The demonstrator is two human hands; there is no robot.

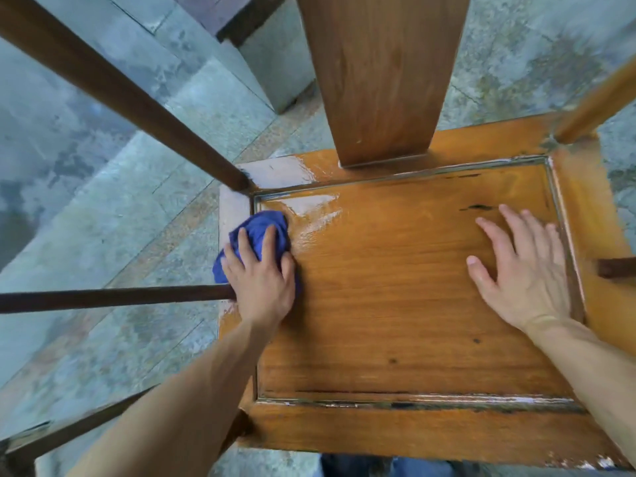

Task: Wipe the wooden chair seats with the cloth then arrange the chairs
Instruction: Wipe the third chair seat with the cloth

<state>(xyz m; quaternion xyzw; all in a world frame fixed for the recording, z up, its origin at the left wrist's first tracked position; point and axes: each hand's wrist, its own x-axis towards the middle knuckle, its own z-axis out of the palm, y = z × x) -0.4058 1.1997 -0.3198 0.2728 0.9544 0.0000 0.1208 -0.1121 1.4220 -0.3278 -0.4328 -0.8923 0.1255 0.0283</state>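
Observation:
An orange-brown wooden chair seat (395, 287) with a recessed panel fills the middle of the head view. A bunched blue cloth (258, 228) lies at the seat's left rear corner. My left hand (261, 273) presses down on the cloth, fingers spread and curled over it. My right hand (516, 266) rests flat on the right side of the seat, fingers straight and apart. The broad wooden back slat (382, 74) rises from the seat's far edge. A wet sheen shows near the cloth.
Dark wooden rails (113, 87) of the chair frame cross the left side, one more (113, 297) at the left hand's level. Grey stone floor tiles (103, 208) and a step lie to the left. Another rail (599, 101) stands at the right rear.

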